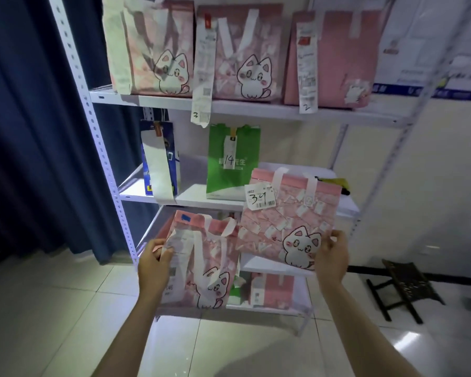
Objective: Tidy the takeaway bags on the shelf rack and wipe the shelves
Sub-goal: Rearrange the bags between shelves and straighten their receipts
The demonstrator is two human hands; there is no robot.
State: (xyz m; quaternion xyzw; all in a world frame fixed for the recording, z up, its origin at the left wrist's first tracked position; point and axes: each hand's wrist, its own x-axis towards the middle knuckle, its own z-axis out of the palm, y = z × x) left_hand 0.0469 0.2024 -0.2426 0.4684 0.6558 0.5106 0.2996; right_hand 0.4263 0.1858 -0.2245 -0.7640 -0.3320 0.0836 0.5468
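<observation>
**Two cat bags in hand at the rack**

The left hand [153, 261] grips the left edge of a pink cat bag [201, 265] with a long receipt, held in front of the lower shelf. The right hand [332, 254] pinches the lower right corner of a second pink bag [288, 219], labelled 34, which hangs tilted in front of the middle shelf [191, 198].

To do this well, I would set each bag down upright, flat on its base, label facing out, just beside the green bag [233, 161] rather than leaning on it. A corner pinch lets the bag swing, so steady it against the shelf edge before letting go. No cloth is in view; wiping seems not yet begun.
</observation>
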